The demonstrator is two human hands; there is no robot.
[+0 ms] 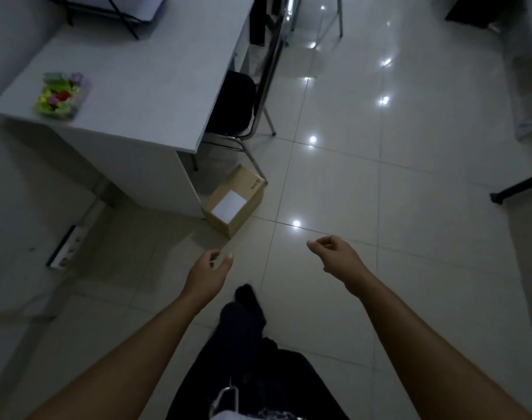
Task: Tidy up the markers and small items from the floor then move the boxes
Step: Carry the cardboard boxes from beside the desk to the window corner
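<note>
A brown cardboard box with a white label (233,204) sits on the glossy pale tiled floor (410,207), just beside the side panel of the white desk (137,86) and near a black chrome-legged chair (237,104). A clear plastic tub of colourful small items (61,95) rests on the desk's near corner. The left hand (205,275) and right hand (337,256) hover empty, fingers loosely curled
</note>
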